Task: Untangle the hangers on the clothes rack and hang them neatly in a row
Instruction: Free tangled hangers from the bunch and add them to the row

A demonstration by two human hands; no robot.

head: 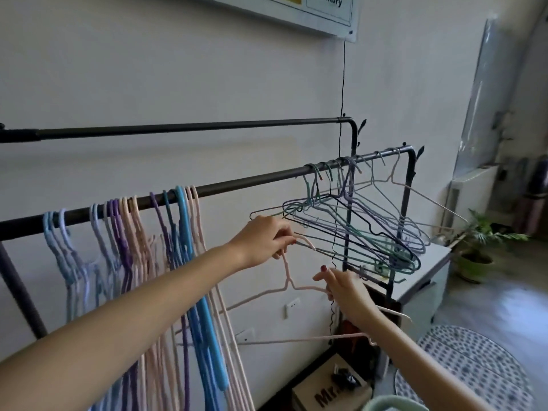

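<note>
1. Head view: hangers on a dark clothes rack (252, 180) against a white wall. Its lower rail runs from near left up to far right; a second, bare rail sits above and behind.
2. At the left of the lower rail, a row of hangers (130, 262) in blue, purple and pink hangs close together, fairly orderly.
3. At the right end, a tangled cluster (355, 226) of thin green, purple and dark hangers is hooked on the rail, tilted and interlocked.
4. The left hand (264, 240) is closed, pinching the hook of a pink hanger (287, 280) just left of the tangle; the hook tip seems to overlap the cluster's lowest wires.
5. The right hand (344, 289) is partly open, fingers resting on that hanger's right shoulder, below the tangle.
6. Judgement: one hanger is being worked loose. Next, the hook likely needs easing clear of the cluster, then lifting onto the rail beside the tidy row.
</note>
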